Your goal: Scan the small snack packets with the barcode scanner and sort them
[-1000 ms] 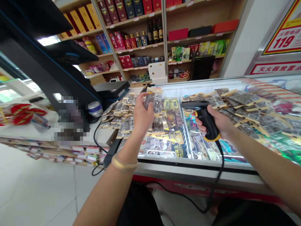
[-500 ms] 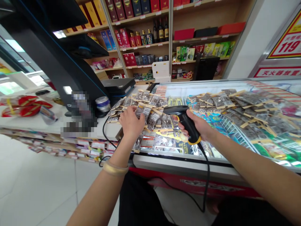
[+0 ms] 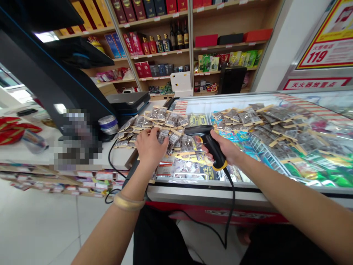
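Note:
My right hand (image 3: 224, 149) is wrapped around the grip of a black and yellow barcode scanner (image 3: 216, 147). The scanner's head points left, toward a heap of small clear packets with dark contents and tan header strips (image 3: 165, 116). Over the near left side of that heap, my left hand (image 3: 150, 145) is open, thumb and fingers spread around a packet (image 3: 163, 137); some fingertips are hidden among the packets. A second spread of similar packets (image 3: 284, 117) lies to the right on the freezer's glass top. From the scanner's grip a black cable (image 3: 234, 198) hangs down.
The glass-topped freezer (image 3: 220, 187) stands in front of me, bags visible under the glass. At left, a white counter (image 3: 110, 158) carries a dark register stand (image 3: 55, 73), a round tin (image 3: 108, 125) and red packages (image 3: 16, 130). Shelves (image 3: 162, 53) with boxes and bottles rise behind.
The view has shifted right, so most things appear farther left. My left hand's fingers sit lower and more spread over the packets. My right hand still holds the scanner.

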### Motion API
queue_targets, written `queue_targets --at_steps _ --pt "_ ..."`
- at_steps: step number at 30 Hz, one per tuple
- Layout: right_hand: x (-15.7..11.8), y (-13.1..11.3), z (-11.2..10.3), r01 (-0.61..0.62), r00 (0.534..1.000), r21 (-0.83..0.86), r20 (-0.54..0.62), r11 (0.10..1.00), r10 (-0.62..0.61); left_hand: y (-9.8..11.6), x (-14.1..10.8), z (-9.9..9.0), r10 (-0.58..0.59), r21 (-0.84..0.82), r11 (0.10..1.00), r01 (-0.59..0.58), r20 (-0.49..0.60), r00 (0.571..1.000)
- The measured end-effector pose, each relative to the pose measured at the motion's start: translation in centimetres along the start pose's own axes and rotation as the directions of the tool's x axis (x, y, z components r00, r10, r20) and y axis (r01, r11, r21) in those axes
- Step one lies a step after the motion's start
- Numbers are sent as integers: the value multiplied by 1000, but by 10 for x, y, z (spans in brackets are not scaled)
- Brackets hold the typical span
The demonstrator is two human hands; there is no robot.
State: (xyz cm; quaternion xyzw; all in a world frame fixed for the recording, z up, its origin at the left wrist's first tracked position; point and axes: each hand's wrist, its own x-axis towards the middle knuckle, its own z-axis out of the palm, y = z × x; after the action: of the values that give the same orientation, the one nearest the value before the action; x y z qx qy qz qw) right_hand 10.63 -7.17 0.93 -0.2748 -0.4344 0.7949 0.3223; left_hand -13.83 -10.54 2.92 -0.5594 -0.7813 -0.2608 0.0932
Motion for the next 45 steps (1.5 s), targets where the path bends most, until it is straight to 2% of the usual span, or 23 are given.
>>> queue_targets --at_steps 4,9,11,13,15,17,21,25,29,33,38,42,44,45 --pt "-3 -5 -3 7 1000 27 -10 1000 -7 -2 0 1 14 -40 999 -17 -77 997" --pt "-13 -15 -18 55 998 32 -15 998 -54 -4 3 0 7 -181 982 -58 -268 963" --pt "-21 -20 -30 84 995 33 -48 996 -82 5 3 0 40 -241 962 -128 -337 941" --pt "-31 -28 -45 122 989 35 -91 992 -118 23 2 2 124 -298 924 -238 -355 926" --pt "-42 -36 -62 165 978 27 -131 986 -160 52 0 9 231 -362 870 -336 -302 925" --pt "-54 -45 -81 197 967 9 -169 980 -192 87 -1 22 320 -440 816 -374 -194 927" --pt "-75 -54 -112 239 945 -27 -225 971 -239 156 7 57 340 -508 813 -283 21 940" --pt "-85 -52 -126 263 930 1 -264 965 -254 197 16 90 265 -399 903 -160 222 938" --pt "-85 -52 -126 266 932 15 -261 964 -253 208 19 110 257 -268 949 -168 345 903" --pt "-83 -54 -125 268 936 -12 -234 963 -264 202 22 110 258 -268 950 -158 397 881" --pt "-85 -56 -124 283 931 -17 -237 959 -279 192 24 97 201 -391 920 -3 467 861" --pt "-86 -56 -121 279 926 -32 -254 960 -278 189 24 90 184 -440 895 73 512 839" --pt "-87 -56 -120 276 925 -43 -260 960 -278 188 23 87 159 -513 845 154 515 842" --pt "-87 -56 -120 275 925 -46 -261 960 -277 187 24 86 160 -568 795 211 533 831"
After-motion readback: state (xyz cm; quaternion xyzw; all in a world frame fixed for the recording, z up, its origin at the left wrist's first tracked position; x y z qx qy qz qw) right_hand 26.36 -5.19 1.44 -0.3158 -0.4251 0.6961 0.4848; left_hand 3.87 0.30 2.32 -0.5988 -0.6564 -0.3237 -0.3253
